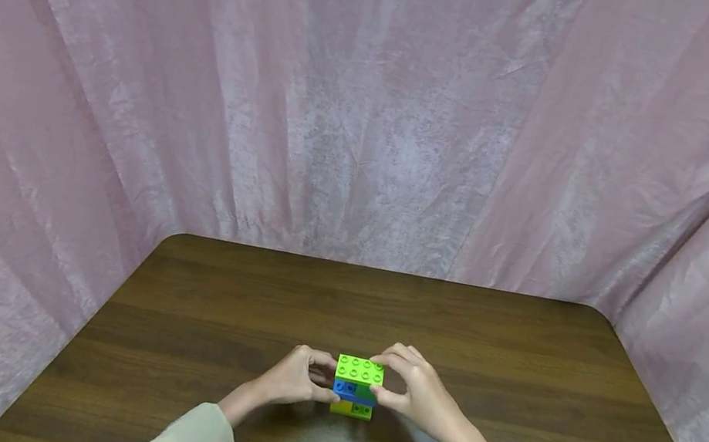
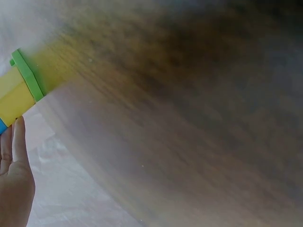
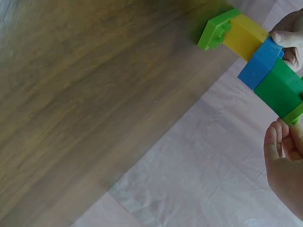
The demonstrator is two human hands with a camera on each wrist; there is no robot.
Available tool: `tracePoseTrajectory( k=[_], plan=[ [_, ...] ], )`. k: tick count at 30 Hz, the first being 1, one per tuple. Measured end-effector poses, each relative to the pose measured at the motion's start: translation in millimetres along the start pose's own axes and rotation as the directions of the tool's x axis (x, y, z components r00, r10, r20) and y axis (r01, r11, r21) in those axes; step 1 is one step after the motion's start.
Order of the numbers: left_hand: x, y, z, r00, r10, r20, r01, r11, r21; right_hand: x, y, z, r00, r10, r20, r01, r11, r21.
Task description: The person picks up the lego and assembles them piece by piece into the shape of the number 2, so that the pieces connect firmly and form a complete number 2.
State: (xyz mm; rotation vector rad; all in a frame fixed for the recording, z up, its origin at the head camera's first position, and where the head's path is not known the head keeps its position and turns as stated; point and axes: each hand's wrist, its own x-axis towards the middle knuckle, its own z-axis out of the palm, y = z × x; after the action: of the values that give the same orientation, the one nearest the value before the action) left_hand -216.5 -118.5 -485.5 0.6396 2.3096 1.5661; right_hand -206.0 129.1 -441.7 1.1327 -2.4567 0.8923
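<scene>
A stack of toy building bricks stands on the table, with a light green brick (image 1: 360, 370) at its top. Below that come a dark green brick (image 3: 280, 87), a blue brick (image 3: 260, 64), a yellow brick (image 3: 245, 35) and a light green bottom brick (image 3: 215, 29). My left hand (image 1: 298, 380) grips the stack at the blue brick from the left, its thumb on the near side. From the right, my right hand (image 1: 418, 390) pinches the top brick between thumb and fingers. In the left wrist view, the yellow brick (image 2: 16, 97) shows above my fingers.
The brown wooden table (image 1: 209, 290) has rounded far corners. Pink velvety curtains (image 1: 372, 114) hang behind it and along both sides. Pale sleeves (image 1: 195, 435) cover both forearms.
</scene>
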Motion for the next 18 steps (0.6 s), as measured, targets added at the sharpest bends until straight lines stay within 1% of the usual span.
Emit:
tracePoseTrajectory(
  k=[3,7,12,15,18],
  plan=[
    [-0.1,-0.2,-0.7,1.000,-0.001,0.002,0.001,1.000,0.000,-0.8,1.3,2.8,1.000,-0.006,-0.030,0.006,1.000,0.013],
    [-0.1,0.0,0.1,1.000,-0.002,-0.002,0.002,1.000,0.015,-3.1,2.3,4.4,0.999,-0.015,-0.049,0.017,1.000,0.025],
    [-1.2,2.7,-0.1,1.000,0.004,0.004,-0.004,0.999,0.046,-6.6,1.4,7.4,0.999,0.017,-0.047,-0.014,0.998,0.060],
    [-2.2,3.5,-1.4,1.000,-0.009,0.017,0.008,0.999,0.032,-7.4,0.2,9.6,0.998,0.044,-0.034,-0.041,0.995,0.091],
    [-2.9,3.9,-3.6,0.999,-0.033,0.028,0.033,0.999,-0.005,-7.0,-0.9,10.9,0.998,0.065,-0.023,-0.062,0.990,0.124]
  ],
)
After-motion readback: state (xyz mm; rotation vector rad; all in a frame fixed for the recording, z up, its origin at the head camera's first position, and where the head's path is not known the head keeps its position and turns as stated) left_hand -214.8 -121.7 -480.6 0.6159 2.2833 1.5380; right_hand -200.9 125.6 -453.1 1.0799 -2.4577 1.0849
